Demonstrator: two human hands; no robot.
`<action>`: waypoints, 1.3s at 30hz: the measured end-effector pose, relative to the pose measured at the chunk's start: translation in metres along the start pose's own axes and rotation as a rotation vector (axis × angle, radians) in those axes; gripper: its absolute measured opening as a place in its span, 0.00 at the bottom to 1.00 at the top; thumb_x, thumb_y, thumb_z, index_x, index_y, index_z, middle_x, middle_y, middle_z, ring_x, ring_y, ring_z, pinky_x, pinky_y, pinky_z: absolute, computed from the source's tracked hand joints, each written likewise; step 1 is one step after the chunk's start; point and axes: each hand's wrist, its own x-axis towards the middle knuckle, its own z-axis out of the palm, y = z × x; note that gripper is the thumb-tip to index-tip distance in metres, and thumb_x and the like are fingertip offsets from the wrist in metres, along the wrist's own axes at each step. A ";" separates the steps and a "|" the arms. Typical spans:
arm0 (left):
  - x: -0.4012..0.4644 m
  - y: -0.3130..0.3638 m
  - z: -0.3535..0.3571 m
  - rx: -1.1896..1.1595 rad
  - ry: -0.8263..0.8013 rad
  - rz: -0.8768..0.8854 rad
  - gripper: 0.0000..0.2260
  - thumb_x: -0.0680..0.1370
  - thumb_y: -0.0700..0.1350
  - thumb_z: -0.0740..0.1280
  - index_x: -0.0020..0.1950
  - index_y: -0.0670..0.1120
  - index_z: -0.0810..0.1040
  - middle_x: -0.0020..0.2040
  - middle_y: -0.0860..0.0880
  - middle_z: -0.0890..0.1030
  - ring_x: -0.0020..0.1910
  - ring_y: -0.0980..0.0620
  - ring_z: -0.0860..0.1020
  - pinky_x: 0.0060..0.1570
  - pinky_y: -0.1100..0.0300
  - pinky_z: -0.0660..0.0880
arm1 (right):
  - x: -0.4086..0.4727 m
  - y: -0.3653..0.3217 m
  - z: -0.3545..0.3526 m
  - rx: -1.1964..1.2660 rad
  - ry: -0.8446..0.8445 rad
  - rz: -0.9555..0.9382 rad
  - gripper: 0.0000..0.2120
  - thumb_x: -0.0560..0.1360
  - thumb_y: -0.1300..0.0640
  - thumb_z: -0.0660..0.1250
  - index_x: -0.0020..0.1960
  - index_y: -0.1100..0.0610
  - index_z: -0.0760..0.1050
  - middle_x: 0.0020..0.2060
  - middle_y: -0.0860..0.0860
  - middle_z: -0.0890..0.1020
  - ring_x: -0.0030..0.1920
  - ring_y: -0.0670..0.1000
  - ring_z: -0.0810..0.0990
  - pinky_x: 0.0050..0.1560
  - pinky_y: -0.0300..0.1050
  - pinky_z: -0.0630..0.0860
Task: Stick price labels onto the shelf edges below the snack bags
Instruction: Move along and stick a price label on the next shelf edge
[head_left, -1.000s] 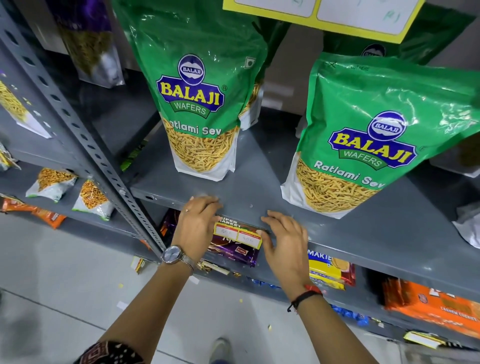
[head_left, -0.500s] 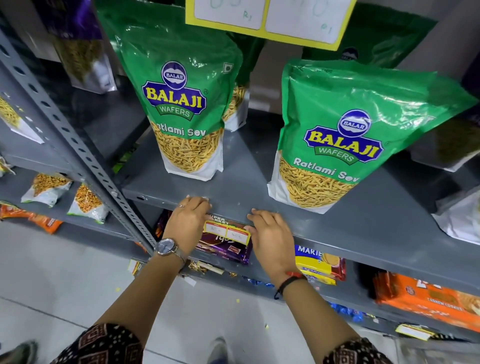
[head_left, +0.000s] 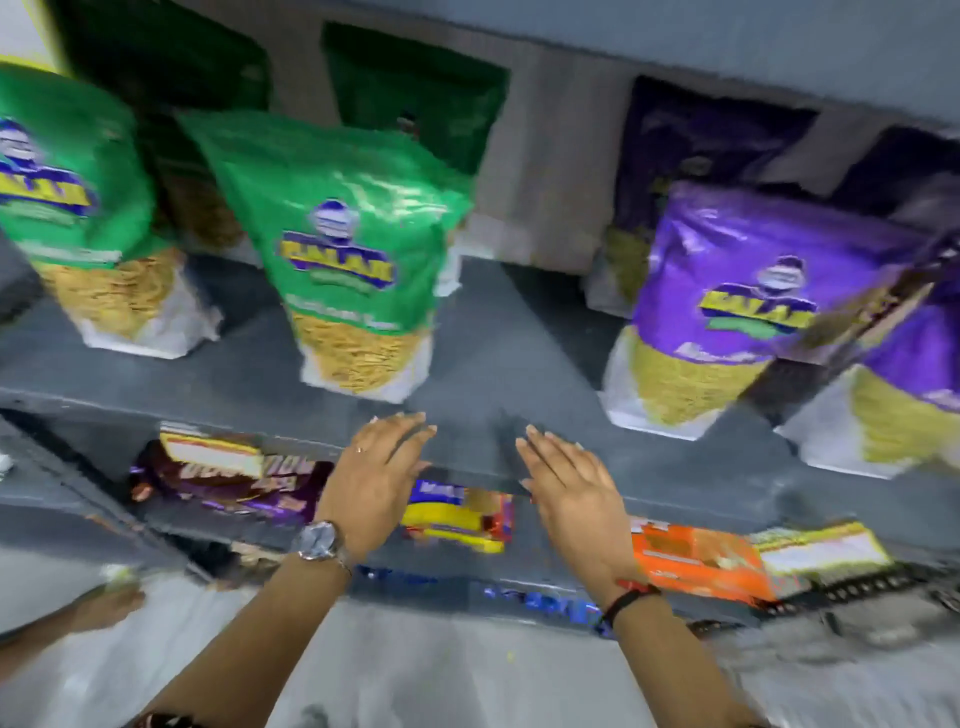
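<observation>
Yellow-bordered price label (head_left: 210, 456) is looking thin and floppy, best pinched by a corner, while both hands, left hand (head_left: 376, 480) and right hand (head_left: 571, 496), are hovering open and seemingly empty through the blur.

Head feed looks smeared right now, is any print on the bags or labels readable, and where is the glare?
Head view: motion blur throughout; logo text on the green snack bag and purple snack bag is unreadable, the yellow-bordered price label too; glare streaks both foils; both hands stay fairly sharp.

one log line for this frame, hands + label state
left hand: open, empty | right hand: open, empty | both at shelf edge | label stuck, left of hands | frame blurred
</observation>
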 end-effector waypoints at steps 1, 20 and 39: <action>0.006 0.025 0.013 -0.041 -0.014 0.012 0.17 0.75 0.46 0.55 0.51 0.36 0.77 0.50 0.36 0.81 0.46 0.38 0.80 0.46 0.37 0.75 | -0.014 0.024 -0.010 -0.022 0.004 0.015 0.17 0.69 0.62 0.70 0.57 0.61 0.75 0.55 0.57 0.81 0.52 0.57 0.80 0.49 0.58 0.77; 0.072 0.265 0.145 -0.272 -0.233 0.250 0.18 0.58 0.38 0.79 0.45 0.39 0.80 0.41 0.40 0.82 0.40 0.42 0.81 0.35 0.50 0.80 | -0.145 0.214 -0.081 0.017 -0.044 0.398 0.16 0.54 0.73 0.74 0.39 0.62 0.78 0.35 0.60 0.82 0.33 0.60 0.81 0.33 0.49 0.79; 0.075 0.279 0.151 -0.381 -0.219 -0.012 0.02 0.72 0.35 0.69 0.39 0.40 0.77 0.37 0.40 0.80 0.39 0.40 0.76 0.44 0.53 0.65 | -0.164 0.225 -0.066 0.557 0.154 0.697 0.15 0.69 0.77 0.64 0.46 0.60 0.80 0.39 0.52 0.76 0.39 0.46 0.76 0.41 0.19 0.64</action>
